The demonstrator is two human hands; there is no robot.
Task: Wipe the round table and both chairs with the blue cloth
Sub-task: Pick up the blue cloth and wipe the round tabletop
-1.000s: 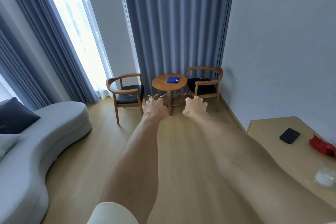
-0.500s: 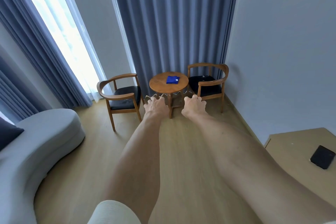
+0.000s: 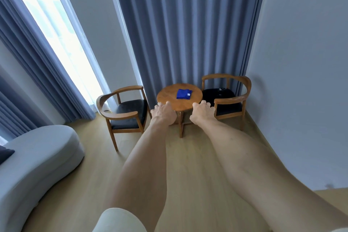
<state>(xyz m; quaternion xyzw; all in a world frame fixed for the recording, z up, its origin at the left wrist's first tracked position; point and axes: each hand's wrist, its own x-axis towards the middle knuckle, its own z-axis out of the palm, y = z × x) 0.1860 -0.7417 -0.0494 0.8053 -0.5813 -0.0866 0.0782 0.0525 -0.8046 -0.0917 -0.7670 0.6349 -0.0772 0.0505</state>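
Note:
A folded blue cloth (image 3: 184, 94) lies on the small round wooden table (image 3: 169, 98) in the room's far corner. One wooden armchair with a black seat (image 3: 124, 111) stands left of the table, and a second armchair (image 3: 226, 98) stands to its right. Both my arms reach straight ahead, palms down. My left hand (image 3: 163, 112) and my right hand (image 3: 202, 112) hover in front of the table's near edge, still short of it, fingers loosely bent and holding nothing.
A grey curved sofa (image 3: 35, 160) fills the lower left. Blue curtains (image 3: 184, 28) hang behind the table and along the bright window (image 3: 49, 17). A white wall (image 3: 301, 81) runs along the right, with a light wooden desk edge (image 3: 331, 194) at lower right. Wooden floor lies between.
The view has moved closer to the table and chairs, which look larger. The desk with the black item has slid out of view at right. Both hands stay outstretched and hold nothing.

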